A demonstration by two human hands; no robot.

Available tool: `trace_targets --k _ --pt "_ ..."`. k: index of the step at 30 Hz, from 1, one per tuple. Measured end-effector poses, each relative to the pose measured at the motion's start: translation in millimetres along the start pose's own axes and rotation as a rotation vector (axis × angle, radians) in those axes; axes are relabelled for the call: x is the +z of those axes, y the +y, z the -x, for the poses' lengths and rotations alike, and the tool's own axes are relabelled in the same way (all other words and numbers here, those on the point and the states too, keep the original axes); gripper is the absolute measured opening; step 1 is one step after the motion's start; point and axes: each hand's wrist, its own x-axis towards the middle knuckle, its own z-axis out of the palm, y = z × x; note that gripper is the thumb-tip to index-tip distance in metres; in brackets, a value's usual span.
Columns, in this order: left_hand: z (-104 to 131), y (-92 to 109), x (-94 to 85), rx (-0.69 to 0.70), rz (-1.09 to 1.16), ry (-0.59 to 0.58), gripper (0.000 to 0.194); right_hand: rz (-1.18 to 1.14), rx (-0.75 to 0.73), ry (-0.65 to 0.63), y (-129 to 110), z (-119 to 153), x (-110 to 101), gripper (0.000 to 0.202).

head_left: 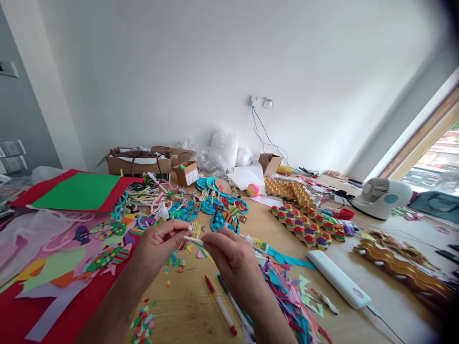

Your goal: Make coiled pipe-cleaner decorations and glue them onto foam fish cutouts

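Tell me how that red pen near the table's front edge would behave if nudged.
The red pen looks slim and round, so it would probably roll across the bare wooden table. It seems light and stiff. Paper scraps to its right might stop it.

A plain white wall (pixel 215 57) rises behind the wooden counter (pixel 193 306), with two sockets (pixel 260 101) at its middle. Daylight enters through a wood-framed window (pixel 435 162) at far right. A grey wall (pixel 17 114) stands left.
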Motion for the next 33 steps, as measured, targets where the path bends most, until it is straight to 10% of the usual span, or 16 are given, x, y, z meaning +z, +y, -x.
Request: trace_targets --k 33 --pt "1 -6 4.9 0.041 0.049 -0.1 0.011 -0.034 0.025 0.073 20 -2 8 0.019"
